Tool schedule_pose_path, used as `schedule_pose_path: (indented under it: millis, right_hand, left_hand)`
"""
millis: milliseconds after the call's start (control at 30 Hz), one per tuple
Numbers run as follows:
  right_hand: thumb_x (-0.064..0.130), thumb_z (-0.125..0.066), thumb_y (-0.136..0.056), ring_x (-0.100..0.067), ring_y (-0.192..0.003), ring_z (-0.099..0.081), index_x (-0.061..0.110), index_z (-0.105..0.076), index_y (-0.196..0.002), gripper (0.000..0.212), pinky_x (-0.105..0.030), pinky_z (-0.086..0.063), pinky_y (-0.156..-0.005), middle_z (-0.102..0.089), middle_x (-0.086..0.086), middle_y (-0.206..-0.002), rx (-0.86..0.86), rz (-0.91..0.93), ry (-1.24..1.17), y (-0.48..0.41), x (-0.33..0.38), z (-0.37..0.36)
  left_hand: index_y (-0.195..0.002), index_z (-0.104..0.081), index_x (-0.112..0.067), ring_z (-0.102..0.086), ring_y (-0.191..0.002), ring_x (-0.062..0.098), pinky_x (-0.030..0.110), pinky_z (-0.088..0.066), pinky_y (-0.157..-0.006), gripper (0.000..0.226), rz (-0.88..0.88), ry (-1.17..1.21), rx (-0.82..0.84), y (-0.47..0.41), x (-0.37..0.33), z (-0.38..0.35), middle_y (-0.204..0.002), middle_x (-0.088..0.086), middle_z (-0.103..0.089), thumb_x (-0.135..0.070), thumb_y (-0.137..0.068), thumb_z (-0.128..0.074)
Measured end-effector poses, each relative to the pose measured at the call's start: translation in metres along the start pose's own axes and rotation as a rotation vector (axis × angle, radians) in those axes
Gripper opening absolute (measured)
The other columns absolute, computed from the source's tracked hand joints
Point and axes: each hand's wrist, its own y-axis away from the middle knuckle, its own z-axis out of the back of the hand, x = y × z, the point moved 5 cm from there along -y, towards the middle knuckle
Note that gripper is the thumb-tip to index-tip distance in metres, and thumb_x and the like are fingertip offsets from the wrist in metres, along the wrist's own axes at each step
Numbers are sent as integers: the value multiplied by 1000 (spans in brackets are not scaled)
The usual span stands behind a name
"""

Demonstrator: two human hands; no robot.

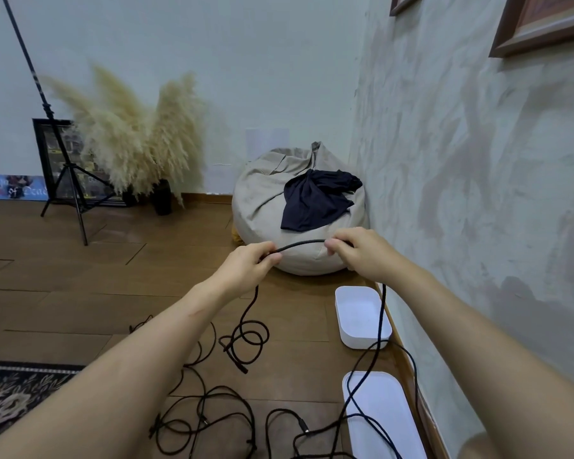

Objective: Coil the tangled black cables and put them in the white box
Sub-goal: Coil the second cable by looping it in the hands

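The tangled black cables [212, 402] lie in loose loops across the wooden floor [80, 293] at my feet, and one strand crosses a flat white lid [385, 422] on my right. One black cable [299, 242] is raised between my hands. My left hand [246, 268] has its fingers curled round the cable, and my right hand [358, 251] pinches it the same way, with a short arc spanning the gap. I hold it like this, I think, to size the first loop while both tails hang free and untwist. The left tail drops into a small snarl on the floor. The right tail falls past the white box [362, 316], which sits open and apparently empty just beside the skirting, near enough, I judge, to drop a coil into.

A patterned rug [10, 392] covers the left corner. Farther off, a beanbag [272, 193] with a dark cloth [318, 202] on it sits against the wall. Pampas grass [136, 144] and a light stand [67, 183] are at the back.
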Motion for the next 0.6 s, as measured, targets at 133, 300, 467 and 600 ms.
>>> schedule_pose_path:
  millis: [133,300,467,600]
  right_hand:
    - [43,-57,-100,-10,-86,-64,28,-65,-120,27,-33,-51,-84,-67,8,-100,151,1,10,2,10,-16]
    - [31,-55,-102,-9,-76,-58,22,-69,-89,22,-34,-41,-69,-65,9,-78,-41,102,-13,-4,22,-1]
    - [31,-53,-103,-15,-71,-56,26,-64,-80,26,-35,-38,-64,-58,9,-68,-192,-67,-56,-3,-14,22]
    - [41,-65,-95,-19,-115,-63,32,-61,-127,33,-34,-48,-92,-64,13,-116,96,-163,68,5,-21,11]
  left_hand:
    - [-89,-59,-25,-54,-65,6,24,-37,-58,21,-126,-64,-44,0,-24,-2,-69,-7,-59,-34,-107,-52]
    - [-87,-63,-19,-48,-61,6,26,-37,-61,27,-101,107,-26,-3,-30,-7,-69,-7,-57,-36,-106,-53]
    - [-84,-62,-21,-56,-68,14,33,-47,-69,32,147,38,159,6,25,-17,-74,2,-63,-39,-107,-50]
    - [-85,-61,-23,-54,-62,9,28,-44,-64,29,127,-16,127,6,25,-13,-68,-4,-60,-38,-107,-49]
